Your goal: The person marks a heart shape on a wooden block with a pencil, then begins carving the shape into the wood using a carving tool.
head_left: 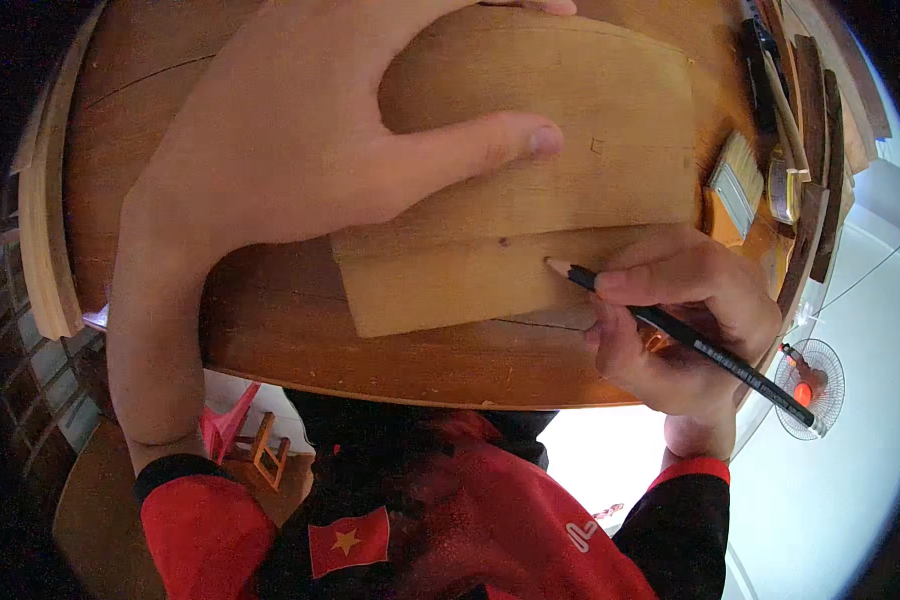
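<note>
Left hand (310,130) of mine, thumb spread wide, rests at eleven o'clock on a wooden board (610,100); at three, my right hand (695,300) pinches a black pencil (725,362).

Upper board (590,95): pale wood, flat, bears small squarish mark (596,146). Lower board (440,285) projects past upper board's near edge. Black pencil (730,366) slants, sharpened tip near that edge.

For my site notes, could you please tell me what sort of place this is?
Probably a woodworking space: a pencil at a wooden board, a flat paintbrush, and wood strips on the right.
</note>
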`<state>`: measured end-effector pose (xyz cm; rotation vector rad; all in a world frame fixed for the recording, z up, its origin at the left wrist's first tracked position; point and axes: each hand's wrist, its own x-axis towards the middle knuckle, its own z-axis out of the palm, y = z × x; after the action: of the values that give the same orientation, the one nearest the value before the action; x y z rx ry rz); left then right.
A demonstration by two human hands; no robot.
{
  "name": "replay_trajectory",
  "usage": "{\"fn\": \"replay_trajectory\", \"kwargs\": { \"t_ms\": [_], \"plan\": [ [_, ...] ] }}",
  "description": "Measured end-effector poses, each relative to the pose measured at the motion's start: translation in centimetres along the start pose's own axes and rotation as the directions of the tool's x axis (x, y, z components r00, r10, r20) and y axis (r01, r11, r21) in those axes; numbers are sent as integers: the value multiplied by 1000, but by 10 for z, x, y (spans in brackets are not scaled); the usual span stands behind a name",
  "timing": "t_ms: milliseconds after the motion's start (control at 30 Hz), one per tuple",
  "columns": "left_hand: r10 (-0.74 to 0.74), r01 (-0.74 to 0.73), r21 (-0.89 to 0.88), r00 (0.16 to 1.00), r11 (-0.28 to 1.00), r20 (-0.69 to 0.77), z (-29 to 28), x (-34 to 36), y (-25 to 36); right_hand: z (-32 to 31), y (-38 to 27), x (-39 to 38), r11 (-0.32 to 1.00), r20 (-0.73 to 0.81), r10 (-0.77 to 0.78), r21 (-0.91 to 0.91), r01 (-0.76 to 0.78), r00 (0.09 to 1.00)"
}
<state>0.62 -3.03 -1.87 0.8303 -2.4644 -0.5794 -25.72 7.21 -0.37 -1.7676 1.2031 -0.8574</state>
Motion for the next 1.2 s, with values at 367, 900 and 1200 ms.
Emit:
{"fn": "replay_trajectory", "kwargs": {
  "t_ms": [367, 900, 1200],
  "plan": [
    [-70, 71, -47, 997, 996, 15, -1, 2, 8, -3, 2, -4, 1000, -19, -5, 26, 6, 1000],
    [-34, 34, -47, 999, 998, 6, 3, 17, 7, -6, 3, 1, 989, 53, -128, -66, 131, 990],
    [-61, 60, -23, 998, 998, -27, 2, 13, 20, -3, 7, 0, 974, 51, -203, -90, 207, 978]
  ]
}}
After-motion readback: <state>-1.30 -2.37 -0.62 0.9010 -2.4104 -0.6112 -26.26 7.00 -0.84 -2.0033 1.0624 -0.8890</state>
